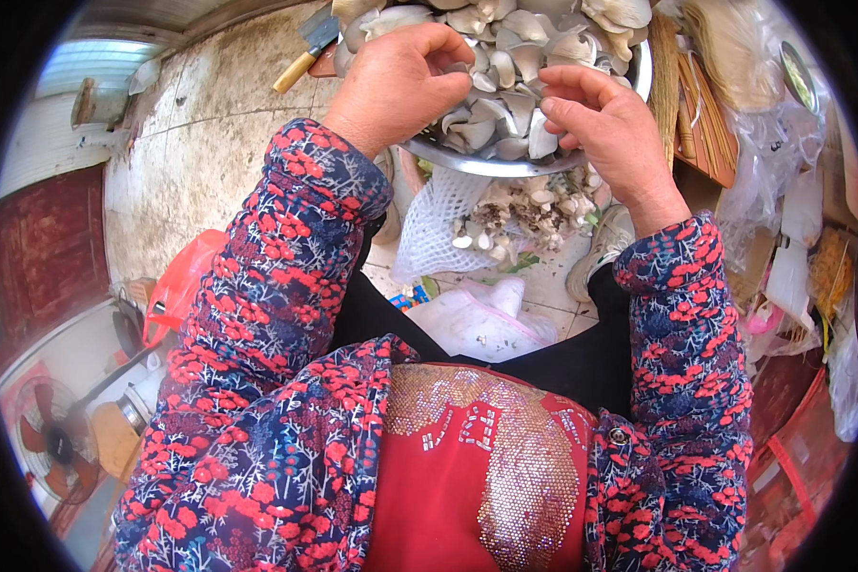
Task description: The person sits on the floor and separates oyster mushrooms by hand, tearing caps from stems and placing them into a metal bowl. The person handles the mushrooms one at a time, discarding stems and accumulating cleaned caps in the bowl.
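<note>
A metal basin (497,169) heaped with grey-white oyster mushrooms (525,61) stands before me, above my knees. My left hand (409,80) is over the left side of the heap, with thumb and fingertips curled towards each other. A greyish bit shows at those fingertips, but whether it is gripped is unclear. Over the right side, my right hand (608,125) has its thumb and index finger apart, and I see nothing held between them. Its lower fingers are close to a pale mushroom piece (543,136). The two hands face each other across the mushrooms.
Beyond my left hand lies a cleaver (307,53) with a wooden handle. Below the basin are white netting (440,222), mushroom stem trimmings (525,211) and a white bag (482,322). A red plastic bag (184,279) and a fan (56,440) are left; brush bristles (708,114) are right.
</note>
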`<state>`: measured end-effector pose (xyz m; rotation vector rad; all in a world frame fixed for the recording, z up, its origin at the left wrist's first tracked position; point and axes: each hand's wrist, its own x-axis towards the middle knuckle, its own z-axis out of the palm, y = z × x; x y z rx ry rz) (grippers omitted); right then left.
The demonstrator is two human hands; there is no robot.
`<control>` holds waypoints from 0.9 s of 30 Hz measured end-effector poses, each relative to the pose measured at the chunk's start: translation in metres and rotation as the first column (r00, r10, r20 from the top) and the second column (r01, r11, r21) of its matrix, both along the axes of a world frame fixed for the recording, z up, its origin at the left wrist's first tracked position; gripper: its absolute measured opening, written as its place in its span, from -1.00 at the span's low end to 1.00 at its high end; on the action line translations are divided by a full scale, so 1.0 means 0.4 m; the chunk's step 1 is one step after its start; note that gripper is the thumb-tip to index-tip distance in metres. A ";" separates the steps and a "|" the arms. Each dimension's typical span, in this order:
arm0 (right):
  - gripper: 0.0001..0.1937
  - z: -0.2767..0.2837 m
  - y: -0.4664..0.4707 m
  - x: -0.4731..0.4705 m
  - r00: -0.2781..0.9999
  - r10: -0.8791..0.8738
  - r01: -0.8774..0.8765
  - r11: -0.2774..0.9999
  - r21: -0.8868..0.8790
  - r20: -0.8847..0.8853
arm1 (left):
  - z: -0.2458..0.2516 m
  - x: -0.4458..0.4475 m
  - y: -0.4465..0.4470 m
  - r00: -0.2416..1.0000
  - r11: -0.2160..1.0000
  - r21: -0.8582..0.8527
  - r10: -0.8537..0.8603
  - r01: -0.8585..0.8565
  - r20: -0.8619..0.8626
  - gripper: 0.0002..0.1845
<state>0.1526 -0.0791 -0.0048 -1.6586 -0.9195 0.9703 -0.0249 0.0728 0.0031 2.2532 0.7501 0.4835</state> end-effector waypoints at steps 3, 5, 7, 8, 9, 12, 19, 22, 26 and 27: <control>-0.63 0.007 -0.002 0.001 0.999 0.047 -0.047 0.996 -0.077 0.009 | -0.010 0.002 -0.001 1.000 0.999 0.040 0.016 -0.016 -0.003 -0.76; -0.63 0.004 -0.003 0.002 0.999 0.051 -0.050 0.995 -0.084 0.005 | -0.009 0.003 0.000 1.000 0.999 0.021 0.030 -0.030 -0.003 -0.77; -0.63 0.004 -0.004 0.001 0.999 0.049 -0.049 0.995 -0.085 0.001 | 0.001 0.002 0.001 1.000 0.997 0.073 0.019 -0.020 0.013 -0.77; -0.63 0.004 -0.005 0.001 0.999 0.045 -0.045 0.995 -0.084 0.001 | 0.005 0.002 0.002 1.000 0.995 0.098 0.012 -0.014 0.021 -0.77; -0.63 0.005 -0.004 0.000 0.999 0.044 -0.044 0.996 -0.081 -0.001 | 0.008 -0.002 0.006 0.999 0.995 0.093 0.032 -0.035 0.030 -0.76; -0.64 0.006 -0.001 -0.001 0.999 0.042 -0.042 0.995 -0.085 -0.003 | 0.020 -0.016 0.024 0.993 0.973 0.210 0.085 -0.100 0.077 -0.76; -0.65 0.007 -0.005 -0.003 0.999 0.043 -0.044 0.995 -0.092 -0.007 | 0.022 -0.072 0.052 0.992 0.862 0.500 0.119 -0.085 -0.036 -0.70; -0.65 0.004 -0.007 -0.001 0.999 0.049 -0.051 0.994 -0.096 -0.020 | -0.001 -0.075 0.056 0.989 0.897 0.440 0.090 -0.030 -0.117 -0.58; -0.63 0.005 -0.007 -0.009 0.998 0.053 -0.056 0.996 -0.067 -0.046 | -0.021 -0.075 0.057 0.989 0.848 0.528 0.114 -0.047 -0.095 -0.62; -0.62 0.002 -0.011 -0.007 0.998 0.040 -0.043 0.997 -0.060 -0.053 | -0.013 -0.063 0.052 0.992 0.876 0.480 0.095 -0.047 -0.077 -0.68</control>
